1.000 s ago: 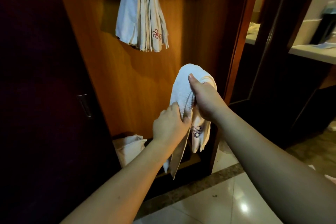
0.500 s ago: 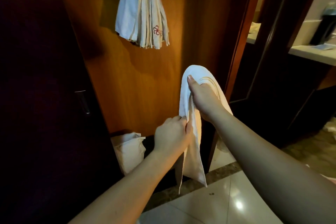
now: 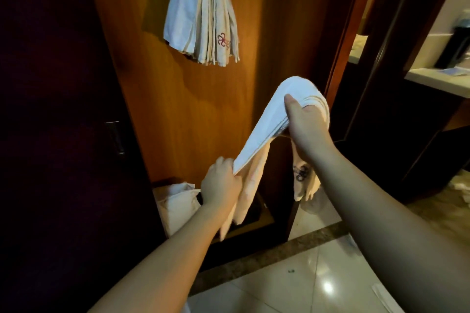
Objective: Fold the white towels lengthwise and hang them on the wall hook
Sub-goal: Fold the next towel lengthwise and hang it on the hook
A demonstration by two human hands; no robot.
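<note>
The held towel [image 3: 269, 119], centre frame, is white terry cloth, matt and nubby, with woven stripes. The hanging towels [image 3: 201, 12], top centre, are similar cloth with red embroidery. The wall panel [image 3: 173, 99] is smooth satin-finished wood. The floor tile [image 3: 292, 287], bottom right, is glossy and reflective.

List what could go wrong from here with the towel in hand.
The white towel is draped over the right hand, and the left hand grips only one side; its loose ends could slip and undo the fold. The hanging towels already bunch at the top of the wall panel, so adding another might dislodge them.
</note>
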